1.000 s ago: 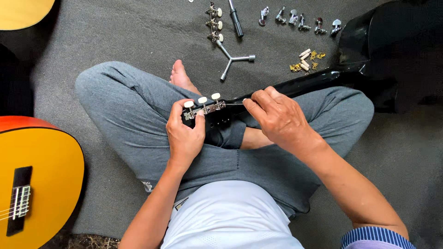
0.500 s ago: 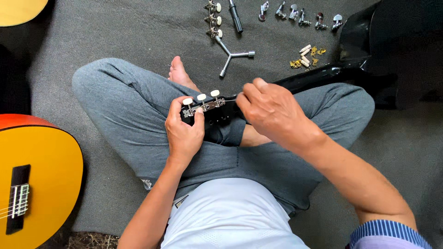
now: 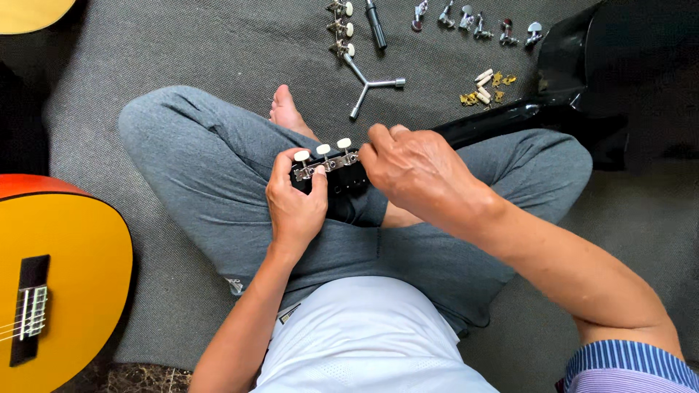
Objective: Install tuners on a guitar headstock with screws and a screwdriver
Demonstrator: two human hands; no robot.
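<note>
Headstock [image 3: 342, 178] of a black guitar is held over the crossed legs of a seated person, with the glossy black neck [image 3: 502, 116] running up and to the right toward the dark body [image 3: 626, 65] resting on the grey mat [image 3: 218, 51]. A tuner strip with three white knobs [image 3: 324, 156] is seen set along the upper edge of the headstock, so one side of the machine heads is judged to be in place or being seated. The left hand [image 3: 295, 207] is closed around the end of the headstock, thumb and fingers pinching beside the tuner plate. The right hand [image 3: 419, 171] is curled over the headstock just next to the last knob, its fingers bent and pressing there; whether a small part is pinched under them cannot be told. Much is judged to be left: another three-knob tuner strip [image 3: 338, 29], a row of loose silver tuners [image 3: 473, 18], a small heap of brass and cream parts [image 3: 484, 87], a three-armed wrench [image 3: 371, 87] and a dark-handled tool [image 3: 376, 22] lie unused on the mat. No strings can be seen on the black neck. An orange acoustic guitar [image 3: 62, 284] lies apart at the left.
</note>
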